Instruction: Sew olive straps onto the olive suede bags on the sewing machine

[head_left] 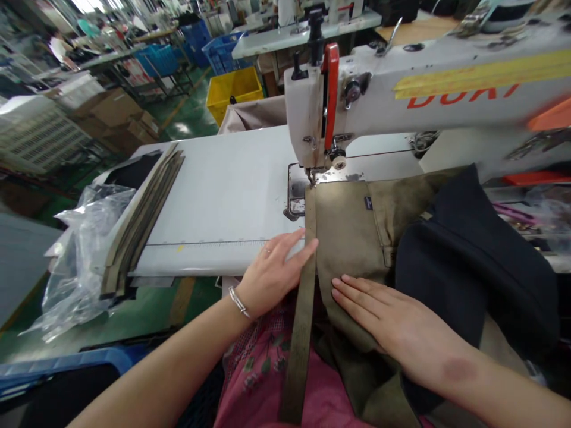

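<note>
An olive fabric strip (306, 309) runs from my lap up to the needle of the sewing machine (312, 107), along the left edge of an olive garment piece (348, 226). My left hand (276, 270), with a bracelet at the wrist, pinches the strip just below the needle plate; part of the grip is hidden. My right hand (379, 312) lies flat on the garment piece, fingers stretched out together. A small dark label (368, 203) shows on the garment. The presser foot (311, 177) stands at the top end of the strip.
Stacked olive strips (143, 220) lie at the table's left end, beside clear plastic wrap (84, 244). Dark navy fabric (450, 255) is bunched at right. Behind the white table (218, 184) stands a yellow bin (235, 89). A blue crate (66, 362) is at lower left.
</note>
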Demonstrator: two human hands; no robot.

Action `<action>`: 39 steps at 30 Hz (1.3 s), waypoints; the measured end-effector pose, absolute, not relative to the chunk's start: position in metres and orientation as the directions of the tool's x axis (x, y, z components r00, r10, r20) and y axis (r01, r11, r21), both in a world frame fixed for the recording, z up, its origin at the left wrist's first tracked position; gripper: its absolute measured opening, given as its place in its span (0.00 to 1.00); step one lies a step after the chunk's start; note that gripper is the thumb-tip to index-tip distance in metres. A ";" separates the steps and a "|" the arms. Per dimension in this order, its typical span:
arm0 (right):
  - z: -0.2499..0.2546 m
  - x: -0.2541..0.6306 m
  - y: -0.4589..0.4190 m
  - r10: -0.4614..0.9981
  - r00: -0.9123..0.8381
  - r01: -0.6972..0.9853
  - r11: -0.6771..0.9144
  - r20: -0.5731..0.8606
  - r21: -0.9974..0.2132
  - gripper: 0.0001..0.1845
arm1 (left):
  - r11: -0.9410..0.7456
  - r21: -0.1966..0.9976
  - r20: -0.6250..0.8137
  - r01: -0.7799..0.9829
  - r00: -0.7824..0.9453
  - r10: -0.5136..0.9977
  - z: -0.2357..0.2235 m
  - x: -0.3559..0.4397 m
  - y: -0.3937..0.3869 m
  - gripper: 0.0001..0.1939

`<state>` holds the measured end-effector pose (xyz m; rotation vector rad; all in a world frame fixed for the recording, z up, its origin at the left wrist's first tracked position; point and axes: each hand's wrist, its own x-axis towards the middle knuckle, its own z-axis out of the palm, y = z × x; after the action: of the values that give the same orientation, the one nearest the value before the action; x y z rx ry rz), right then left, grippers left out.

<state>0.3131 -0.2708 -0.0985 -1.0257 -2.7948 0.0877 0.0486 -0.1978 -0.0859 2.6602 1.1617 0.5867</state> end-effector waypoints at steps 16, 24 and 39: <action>-0.096 0.313 -0.269 0.684 -0.722 0.656 0.725 0.103 -0.213 0.30 | -0.391 0.607 0.030 0.692 0.471 0.882 -0.067 0.070 -0.153 0.25; -0.096 0.314 -0.268 0.683 -0.723 0.655 0.726 0.107 -0.210 0.32 | -0.374 0.624 0.016 0.686 0.467 0.884 -0.067 0.074 -0.148 0.24; -0.088 0.305 -0.263 0.652 -0.704 0.671 0.740 0.282 -0.036 0.26 | -0.788 0.141 0.113 0.600 0.781 0.615 -0.079 0.067 -0.190 0.18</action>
<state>0.3046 -0.2632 -0.0881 -1.0368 -2.6654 -0.1003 0.0666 -0.1901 -0.0791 2.8725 0.9822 0.2331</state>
